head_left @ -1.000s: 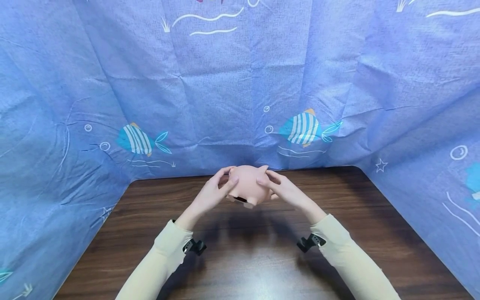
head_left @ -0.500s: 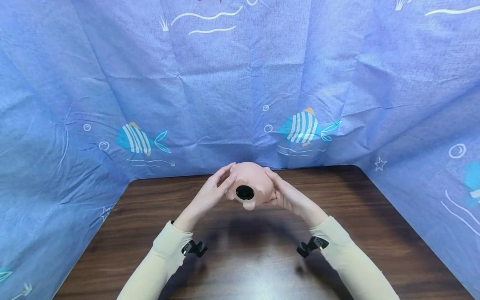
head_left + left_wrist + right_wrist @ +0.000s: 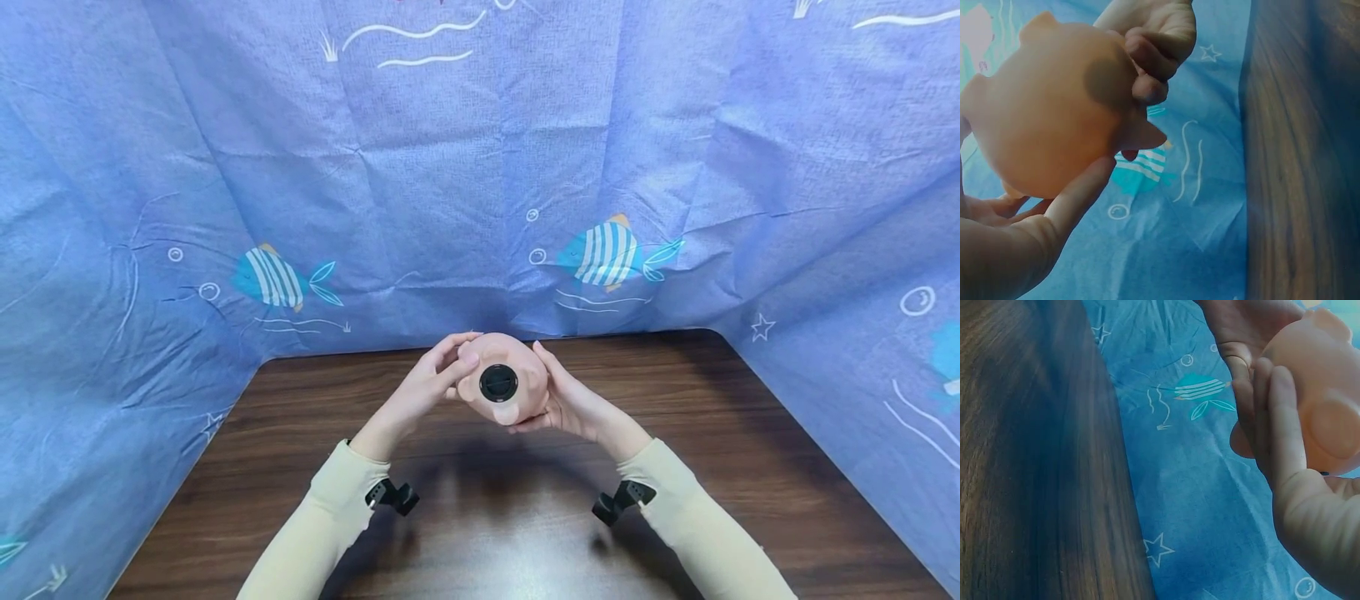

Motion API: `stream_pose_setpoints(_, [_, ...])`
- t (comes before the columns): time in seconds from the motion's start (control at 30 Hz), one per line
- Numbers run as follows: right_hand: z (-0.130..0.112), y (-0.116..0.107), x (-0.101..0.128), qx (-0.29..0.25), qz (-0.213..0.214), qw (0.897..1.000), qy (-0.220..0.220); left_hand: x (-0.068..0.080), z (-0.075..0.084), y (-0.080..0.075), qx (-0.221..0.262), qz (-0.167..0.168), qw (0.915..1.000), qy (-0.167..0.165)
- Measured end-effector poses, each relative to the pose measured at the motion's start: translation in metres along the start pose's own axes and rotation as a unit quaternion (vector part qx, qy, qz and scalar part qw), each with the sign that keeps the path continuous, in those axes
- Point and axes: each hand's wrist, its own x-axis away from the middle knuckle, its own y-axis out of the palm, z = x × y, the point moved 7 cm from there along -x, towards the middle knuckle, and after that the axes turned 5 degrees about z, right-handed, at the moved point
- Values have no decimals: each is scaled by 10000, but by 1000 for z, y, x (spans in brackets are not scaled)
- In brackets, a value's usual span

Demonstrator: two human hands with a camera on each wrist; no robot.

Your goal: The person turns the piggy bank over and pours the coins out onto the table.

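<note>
Both hands clamped on a pink piggy bank [image 3: 501, 381], held up off the dark wood tabletop [image 3: 525, 517] at about 12 o'clock of the tabletop, near its far edge in front of the blue fish-print cloth [image 3: 480, 167]. Left hand [image 3: 423, 390] grips the bank from 9 o'clock, fingers curled over the top and side, fingertip touching the body just beside the black round plug [image 3: 498, 382]. Right hand [image 3: 573, 402] cups it from 3 o'clock, palm under and against the side, fingers wrapped around the far side. The bank's underside faces the head camera, plug dead center, a stubby leg [image 3: 507, 412] at 6 o'clock of the plug. Left wrist view: piggy bank [image 3: 1054, 106] fills the upper left, left hand [image 3: 1016, 237] below it with one finger laid along the body, right hand [image 3: 1157, 44] curled on it from the top, a pointed ear sticking out at the lower right of the body. Right wrist view: right hand [image 3: 1297, 487] flat against the bank [image 3: 1319, 406], left hand [image 3: 1241, 325] at 12 o'clock behind it. Cream sleeves [image 3: 330, 517] on both arms, black wrist camera mounts [image 3: 393, 496] under each cuff. Blue cloth walls the tabletop on three sides.
</note>
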Motion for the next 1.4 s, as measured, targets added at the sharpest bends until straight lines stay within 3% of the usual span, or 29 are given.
stream_pose_setpoints(0.23, [-2,-8,2,518,651,9964,-162,2,-5,-1,56,305,9994,174])
stream_pose_setpoints(0.43, [-12,-14,10,1116,1388,9828,-484,4,-10,-3,151,666,9975,189])
stream_pose_setpoints(0.53, [-22,-14,16,1577,1579,9700,-962,5,-13,-5,240,895,9956,163])
stream_pose_setpoints(0.7, [-36,-6,27,2399,1776,9347,-1931,6,-17,-8,426,1242,9913,130])
stream_pose_setpoints(0.93, [-30,9,36,3081,1521,8974,-2768,10,-22,-8,993,1439,9845,108])
stream_pose_setpoints(1.1, [-24,18,34,3063,1394,8917,-3027,13,-19,-1,1412,1322,9810,178])
stream_pose_setpoints(1.3, [-26,19,32,3442,2011,8626,-3115,15,-17,7,1423,1186,9826,150])
stream_pose_setpoints(1.4, [-26,19,31,3351,2121,8665,-3030,15,-15,6,1244,1144,9856,88])
